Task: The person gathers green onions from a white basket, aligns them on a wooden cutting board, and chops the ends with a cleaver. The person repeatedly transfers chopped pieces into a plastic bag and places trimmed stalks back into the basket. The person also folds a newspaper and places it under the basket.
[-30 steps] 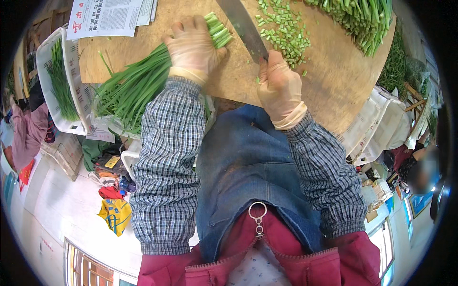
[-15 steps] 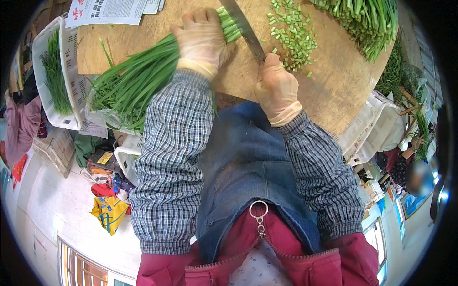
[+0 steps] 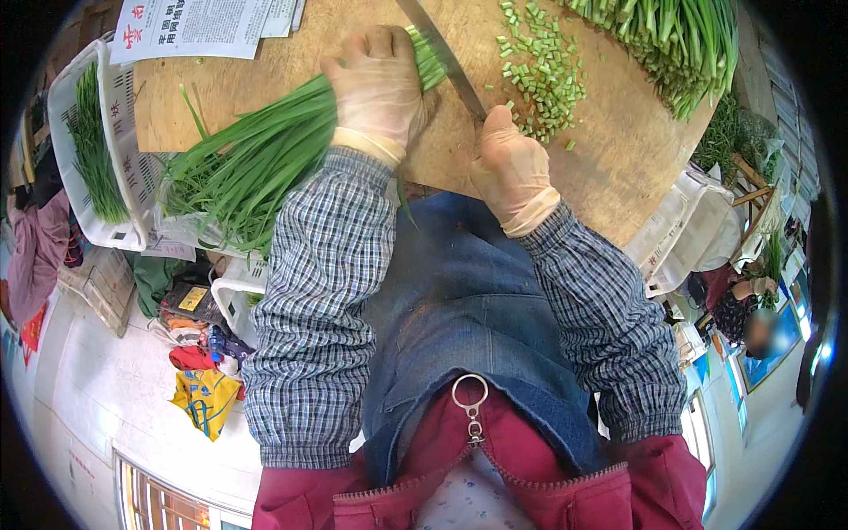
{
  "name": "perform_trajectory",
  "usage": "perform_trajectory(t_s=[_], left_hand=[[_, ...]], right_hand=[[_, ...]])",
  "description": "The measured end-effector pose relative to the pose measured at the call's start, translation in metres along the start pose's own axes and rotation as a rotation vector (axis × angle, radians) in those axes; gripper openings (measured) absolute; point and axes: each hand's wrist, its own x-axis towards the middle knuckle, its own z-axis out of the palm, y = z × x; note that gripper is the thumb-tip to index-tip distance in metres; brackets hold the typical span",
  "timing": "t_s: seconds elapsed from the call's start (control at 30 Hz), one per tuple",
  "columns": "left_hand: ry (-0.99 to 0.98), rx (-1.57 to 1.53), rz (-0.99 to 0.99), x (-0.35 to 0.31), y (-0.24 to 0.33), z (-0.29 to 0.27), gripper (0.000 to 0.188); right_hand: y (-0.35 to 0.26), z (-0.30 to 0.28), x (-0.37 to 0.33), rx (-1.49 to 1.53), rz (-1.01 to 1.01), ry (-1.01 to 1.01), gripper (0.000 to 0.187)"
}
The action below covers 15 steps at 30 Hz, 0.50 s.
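One wooden board (image 3: pixel 618 159) spans the top. On its left half lies one bunch of greens (image 3: pixel 265 146), leaves hanging over the board's near-left edge. One gloved left hand (image 3: pixel 375 93), fingers curled, grips that bunch; one gloved right hand (image 3: pixel 512 172), at the board's near edge, is closed on one knife (image 3: pixel 452 66). Mid-board lie chopped pieces (image 3: pixel 541 79), too many to count. One second bunch (image 3: pixel 680 53) lies far right on the board, one white crate (image 3: pixel 128 163) left of it.

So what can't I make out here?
All in the head view:
Grey metal knife blade: far end cut off by the top edge.
Knife handle: hidden by the gloved right fingers.
Long green leafy bunch: part hidden under the gloved left fingers.
Thick pale-stemmed green pile: cut off by the top edge.
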Motion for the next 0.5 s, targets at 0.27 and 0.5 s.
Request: perform_trajectory(t_s=[0.27,0.5], left_hand=[[-0.061,-0.010,-0.005,0.002,0.002,-0.008,0.072],[-0.077,-0.060,-0.009,-0.001,0.000,-0.018,0.072]], right_hand=[[0.005,0.006,0.013,-0.025,-0.018,-0.100,0.012],[-0.006,0.030,0.032,-0.088,0.077,-0.054,0.011]])
